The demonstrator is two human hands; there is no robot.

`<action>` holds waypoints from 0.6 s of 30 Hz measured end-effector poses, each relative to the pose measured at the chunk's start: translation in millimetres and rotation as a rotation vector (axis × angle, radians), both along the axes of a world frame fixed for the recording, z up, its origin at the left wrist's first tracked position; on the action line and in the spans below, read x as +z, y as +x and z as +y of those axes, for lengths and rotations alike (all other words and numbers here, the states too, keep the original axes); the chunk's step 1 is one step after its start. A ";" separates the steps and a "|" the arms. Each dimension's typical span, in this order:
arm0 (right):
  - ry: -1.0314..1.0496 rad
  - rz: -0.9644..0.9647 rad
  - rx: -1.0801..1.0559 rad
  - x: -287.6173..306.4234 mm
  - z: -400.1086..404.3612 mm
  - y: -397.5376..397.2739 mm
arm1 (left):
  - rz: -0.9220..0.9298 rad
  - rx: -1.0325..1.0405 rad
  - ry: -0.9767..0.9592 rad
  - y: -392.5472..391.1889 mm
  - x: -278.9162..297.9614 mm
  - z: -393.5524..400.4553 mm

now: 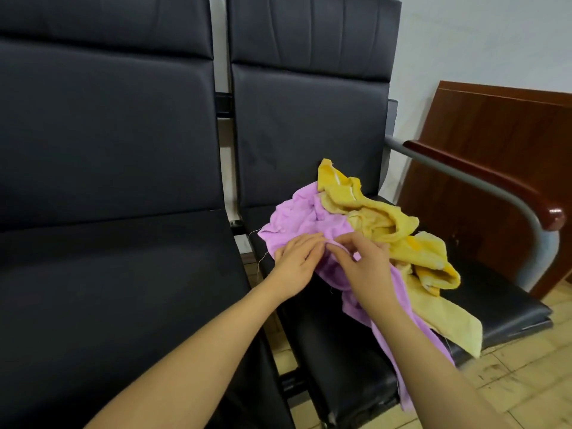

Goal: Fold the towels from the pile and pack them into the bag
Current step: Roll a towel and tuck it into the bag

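A crumpled purple towel (305, 216) lies on the right black chair seat (495, 292), and one end of it hangs over the seat's front edge. A crumpled yellow towel (402, 236) lies tangled against its right side. My left hand (295, 263) and my right hand (365, 264) meet at the purple towel's near edge. The fingertips of both hands pinch the purple cloth between them. No bag is in view.
A second black chair (108, 243) stands to the left with a narrow gap between the seats. A metal armrest with a wooden cap (532, 209) runs along the right. A brown wooden panel (501, 144) leans on the wall. Tiled floor (526, 376) lies below.
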State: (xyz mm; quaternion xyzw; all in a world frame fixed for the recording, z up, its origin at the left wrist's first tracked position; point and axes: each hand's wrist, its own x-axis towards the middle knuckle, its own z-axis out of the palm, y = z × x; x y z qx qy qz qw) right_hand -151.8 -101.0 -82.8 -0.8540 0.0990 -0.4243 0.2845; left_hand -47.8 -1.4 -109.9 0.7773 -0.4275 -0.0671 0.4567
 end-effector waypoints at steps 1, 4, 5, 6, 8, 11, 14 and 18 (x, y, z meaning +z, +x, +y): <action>0.035 -0.007 0.024 4.1 3.3 -0.8 | 0.022 -0.001 -0.032 -2.3 4.7 2.3; 0.125 0.005 0.075 14.3 14.3 -5.5 | 0.047 0.048 -0.067 -9.3 9.8 13.2; 0.146 0.014 0.086 15.7 16.8 -6.9 | 0.078 0.082 -0.090 -10.1 7.6 17.1; 0.159 0.033 0.092 16.5 18.4 -7.3 | 0.131 0.117 -0.149 -11.9 6.8 22.1; 0.170 0.084 0.119 16.4 21.0 -6.6 | 0.245 0.192 -0.300 -13.8 7.7 34.5; 0.234 0.146 0.190 11.5 22.0 -5.9 | 0.193 0.286 -0.359 -13.7 11.1 59.5; 0.141 0.233 0.146 -2.0 15.7 -5.5 | -0.136 0.470 -0.136 -10.0 5.8 84.6; -0.077 0.449 -0.084 -17.6 9.1 0.4 | -0.318 0.670 0.022 0.4 -7.9 100.8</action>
